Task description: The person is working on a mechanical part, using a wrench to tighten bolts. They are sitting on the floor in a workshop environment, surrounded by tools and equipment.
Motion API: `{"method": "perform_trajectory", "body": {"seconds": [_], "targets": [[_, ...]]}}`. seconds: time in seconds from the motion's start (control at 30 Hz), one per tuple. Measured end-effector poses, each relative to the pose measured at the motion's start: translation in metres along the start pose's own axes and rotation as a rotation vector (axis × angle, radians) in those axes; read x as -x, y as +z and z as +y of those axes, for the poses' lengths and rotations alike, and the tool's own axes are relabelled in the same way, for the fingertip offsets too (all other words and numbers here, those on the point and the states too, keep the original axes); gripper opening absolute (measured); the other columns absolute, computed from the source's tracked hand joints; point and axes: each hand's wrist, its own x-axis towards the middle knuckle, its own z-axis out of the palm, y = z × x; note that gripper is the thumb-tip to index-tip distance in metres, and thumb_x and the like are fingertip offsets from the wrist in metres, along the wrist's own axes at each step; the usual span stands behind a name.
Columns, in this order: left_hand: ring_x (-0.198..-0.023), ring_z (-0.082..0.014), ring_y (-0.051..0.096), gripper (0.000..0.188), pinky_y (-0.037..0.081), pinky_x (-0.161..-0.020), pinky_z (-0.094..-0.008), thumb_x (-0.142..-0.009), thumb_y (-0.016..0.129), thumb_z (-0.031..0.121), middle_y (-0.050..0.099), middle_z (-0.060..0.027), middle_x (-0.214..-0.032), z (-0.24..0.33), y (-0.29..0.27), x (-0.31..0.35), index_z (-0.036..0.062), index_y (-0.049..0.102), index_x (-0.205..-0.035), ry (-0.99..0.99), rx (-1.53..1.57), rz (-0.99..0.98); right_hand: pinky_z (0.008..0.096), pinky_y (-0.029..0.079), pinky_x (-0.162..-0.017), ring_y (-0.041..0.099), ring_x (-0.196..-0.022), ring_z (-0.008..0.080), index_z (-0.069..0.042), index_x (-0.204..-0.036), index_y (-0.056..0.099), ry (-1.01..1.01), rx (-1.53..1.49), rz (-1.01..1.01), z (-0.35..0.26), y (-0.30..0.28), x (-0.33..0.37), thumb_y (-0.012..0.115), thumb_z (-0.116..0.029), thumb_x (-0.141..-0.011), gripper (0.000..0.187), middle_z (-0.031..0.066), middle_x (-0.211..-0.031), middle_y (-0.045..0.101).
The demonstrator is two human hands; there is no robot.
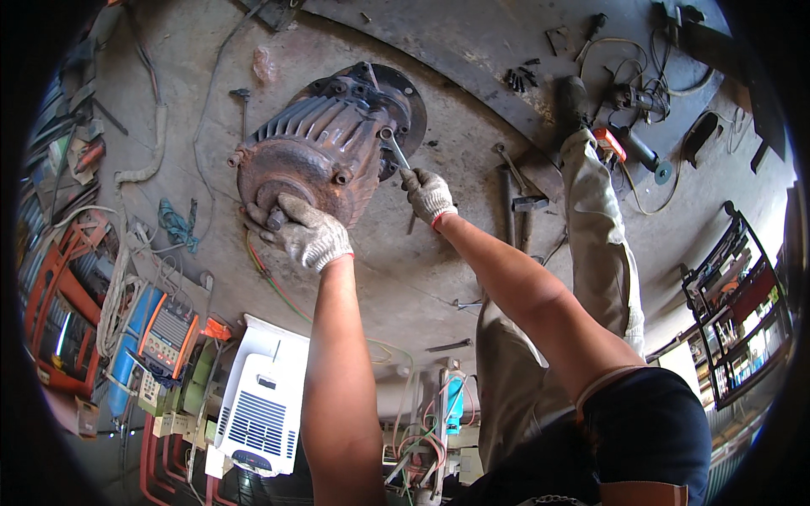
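A rusty finned electric motor (308, 139) lies on the concrete floor, its round flange (415, 105) at the far end. My left hand (308, 234), in a grey-white knit glove, is at its near end cap. Thumb and fingers curl around a short dark stub (275, 219) there; the fingertips are partly hidden. In a matching glove, my right hand (429, 194) is closed around the lower part of a steel wrench (399, 155). The wrench's ring end sits at a bolt lug on the motor's right side.
A hammer (530, 203) and another wrench (509, 167) lie right of my right hand. An angle grinder (645, 152) and cables are farther right. Several dark bolts (521, 78) lie beyond. A white louvred unit (260, 401) stands near left, beside an orange-and-grey machine (167, 333).
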Motion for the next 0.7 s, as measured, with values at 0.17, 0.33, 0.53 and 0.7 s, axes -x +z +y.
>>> {"method": "perform_trajectory", "body": {"seconds": [0.17, 0.33, 0.53, 0.7], "targets": [[-0.14, -0.0501, 0.033, 0.076, 0.031, -0.114, -0.0519, -0.102, 0.042, 0.051, 0.029, -0.0379, -0.151, 0.003, -0.004, 0.002, -0.008, 0.032, -0.149, -0.06, 0.019, -0.092, 0.0302, 0.041, -0.052, 0.048, -0.054, 0.0114, -0.005, -0.089, 0.067, 0.025, 0.016, -0.031, -0.002, -0.009, -0.004, 0.057, -0.045, -0.1, 0.043, 0.0008, -0.063, 0.055], [-0.13, -0.0496, 0.046, 0.075, 0.04, -0.107, -0.0524, -0.102, 0.041, 0.051, 0.038, -0.0388, -0.145, -0.003, 0.0, 0.0, -0.0076, 0.033, -0.148, 0.001, -0.038, 0.002, 0.0423, 0.05, -0.074, 0.066, -0.079, 0.0345, -0.002, -0.095, 0.07, 0.023, 0.131, -0.068, -0.005, -0.022, -0.009, 0.056, -0.049, -0.099, 0.049, 0.019, -0.083, 0.069], [-0.126, -0.0497, 0.049, 0.075, 0.043, -0.103, -0.0526, -0.102, 0.042, 0.051, 0.039, -0.0391, -0.143, -0.009, 0.003, -0.003, -0.0079, 0.034, -0.148, -0.048, -0.075, -0.057, 0.0424, 0.051, -0.071, 0.066, -0.073, 0.0291, -0.004, -0.092, 0.07, -0.216, 0.481, -0.144, -0.016, -0.059, -0.028, 0.053, -0.057, -0.098, 0.056, 0.0145, -0.081, 0.07], [-0.129, -0.05, 0.046, 0.075, 0.041, -0.106, -0.0524, -0.102, 0.043, 0.05, 0.035, -0.0396, -0.146, -0.007, 0.003, -0.001, -0.0086, 0.032, -0.149, -0.08, -0.025, -0.058, 0.045, 0.055, -0.079, 0.069, -0.088, 0.0319, -0.012, -0.108, 0.074, -0.319, 1.16, -0.452, -0.137, -0.117, -0.067, 0.055, -0.056, -0.097, 0.05, 0.0128, -0.099, 0.074]]}}
